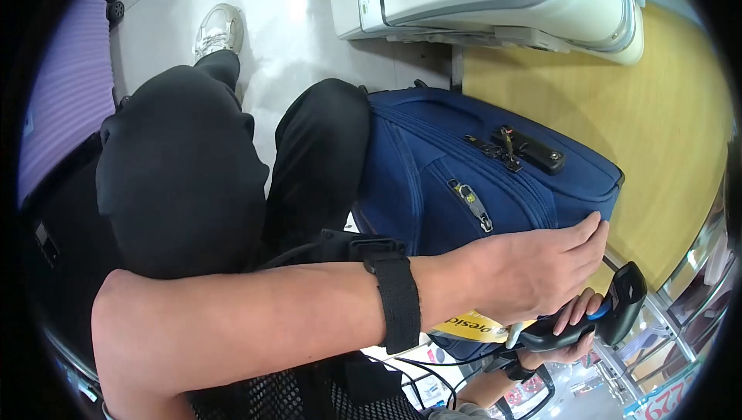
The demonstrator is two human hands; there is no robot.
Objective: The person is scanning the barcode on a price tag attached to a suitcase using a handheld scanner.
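Observation:
A blue fabric suitcase (464,165) lies tilted beside my knee, with zips, metal pullers and a black lock panel on it. Across its lower part reaches my left hand (541,269), back upward, its fingers bent together over the suitcase's right corner; the thumb is hidden. My right hand (576,327), lower right and partly behind the left wrist, is wrapped round the grip of a black barcode scanner (622,304). Between the left wrist and the scanner shows a yellow label (475,327) with black print. Both wrists wear black straps.
A white, rounded machine or case (495,3) stands at the top, beside a light wooden surface (657,134). Purple ribbed luggage (69,95) is at the left. Metal racks and a price sign (665,401) are at the lower right. Black cables hang near my body.

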